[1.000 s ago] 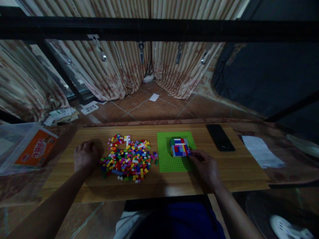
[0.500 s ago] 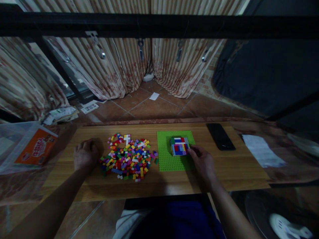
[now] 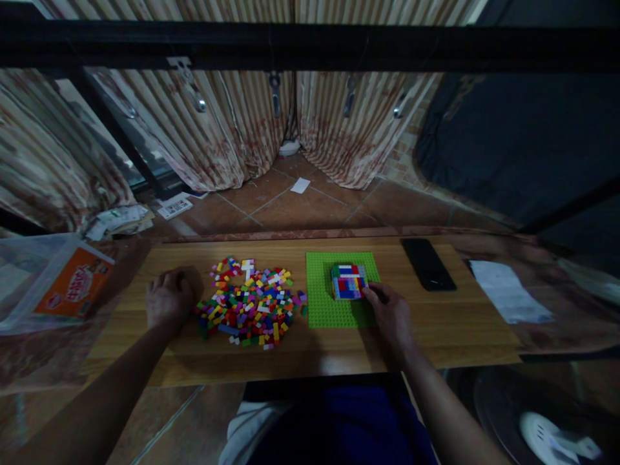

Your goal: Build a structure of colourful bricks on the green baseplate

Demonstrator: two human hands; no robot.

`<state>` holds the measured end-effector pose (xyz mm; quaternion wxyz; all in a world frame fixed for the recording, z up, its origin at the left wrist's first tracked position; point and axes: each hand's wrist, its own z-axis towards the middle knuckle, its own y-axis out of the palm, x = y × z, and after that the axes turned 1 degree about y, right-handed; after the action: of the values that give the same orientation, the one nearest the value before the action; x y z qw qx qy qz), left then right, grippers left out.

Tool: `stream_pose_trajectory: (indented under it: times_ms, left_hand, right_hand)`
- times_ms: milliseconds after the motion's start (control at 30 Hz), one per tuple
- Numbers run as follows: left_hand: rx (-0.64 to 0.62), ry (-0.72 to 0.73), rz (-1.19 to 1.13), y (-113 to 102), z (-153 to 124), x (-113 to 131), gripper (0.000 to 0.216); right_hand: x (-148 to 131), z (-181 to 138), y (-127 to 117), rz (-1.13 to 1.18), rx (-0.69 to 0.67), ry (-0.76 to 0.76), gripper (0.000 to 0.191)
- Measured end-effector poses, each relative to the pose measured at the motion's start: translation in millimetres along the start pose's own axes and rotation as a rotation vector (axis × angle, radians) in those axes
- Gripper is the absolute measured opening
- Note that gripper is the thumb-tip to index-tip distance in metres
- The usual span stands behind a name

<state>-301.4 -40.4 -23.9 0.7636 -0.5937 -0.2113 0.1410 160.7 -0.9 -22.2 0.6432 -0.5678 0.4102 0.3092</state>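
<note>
My right hand (image 3: 390, 313) reaches in from the right, its thumb and forefinger pinched together against the right edge of a low block of building bricks (image 3: 347, 284). Any small piece between those fingertips is too small to make out. The block, multicoloured with white, red, blue and green on top, stands on a green studded baseplate (image 3: 322, 313). My left hand (image 3: 168, 297) rests on the tabletop with its fingers curled in, nothing visible in it. Just right of it lies a loose pile of small coloured building bricks (image 3: 254, 307).
A black phone (image 3: 429, 265) lies on the wooden table (image 3: 460, 329), right of the baseplate. Beyond the right end is a white paper (image 3: 508, 290). A clear plastic box (image 3: 29, 248) with an orange label stands at the left. A dark rail (image 3: 310, 48) crosses above.
The view has shifted very slightly. Both hands keep nearly the same places, the right one still at the block's right edge.
</note>
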Motion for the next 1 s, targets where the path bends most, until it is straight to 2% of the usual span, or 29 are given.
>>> stream_pose_trajectory:
  times_ms: [167,300,433,533,767,867,1000]
  left_hand:
    - [0.008,0.042,0.006,0,1,-1,0.042]
    - [0.006,0.041,0.002,-1,1,-1,0.043]
    - [0.022,0.041,-0.016,-1,1,0,0.04]
    - [0.027,0.036,-0.03,0,1,-1,0.039]
    - [0.06,0.02,-0.035,3,0,-3,0.041]
    - [0.062,0.025,-0.041,4,0,-5,0.041]
    - [0.062,0.017,-0.052,5,0,-6,0.043]
  right_hand:
    - [-2,-1,1,-0.068,0.01,-0.032,0.052]
    - [0,2,-8,-0.083,-0.007,-0.072,0.056]
    - [-1,13,-19,-0.109,0.052,-0.128,0.058]
    - [-9,23,-19,-0.131,0.07,-0.18,0.058]
    - [-37,41,14,-0.264,-0.003,-0.376,0.054]
    - [-45,51,32,-0.413,-0.081,-0.461,0.052]
    - [-45,56,51,-0.641,-0.2,-0.463,0.056]
